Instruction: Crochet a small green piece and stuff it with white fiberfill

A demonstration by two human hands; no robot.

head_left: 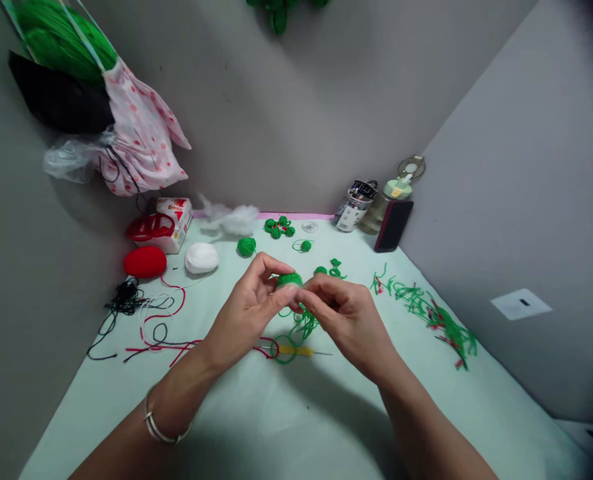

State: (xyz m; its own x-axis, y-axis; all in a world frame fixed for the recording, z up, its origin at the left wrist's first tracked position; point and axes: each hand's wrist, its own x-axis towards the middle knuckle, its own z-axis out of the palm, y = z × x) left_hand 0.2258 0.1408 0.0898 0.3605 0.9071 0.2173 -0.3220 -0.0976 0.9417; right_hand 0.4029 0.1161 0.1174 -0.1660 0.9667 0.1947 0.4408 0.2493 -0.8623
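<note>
My left hand (249,313) and my right hand (344,317) meet above the middle of a pale green table (286,413). Both pinch a small green crocheted piece (290,279) between their fingertips. Green yarn (301,327) trails from the piece down to the table. A crochet hook with a yellow handle (296,350) lies on the table just under my hands. A bracelet sits on my left wrist.
At the left lie a red yarn ball (145,262), a white yarn ball (201,258), black yarn (124,300) and red strands. A green ball (246,247), small green crocheted pieces (279,227) and stuffing sit at the back. Jars and a phone (393,225) stand back right. Green yarn scraps (436,317) lie right.
</note>
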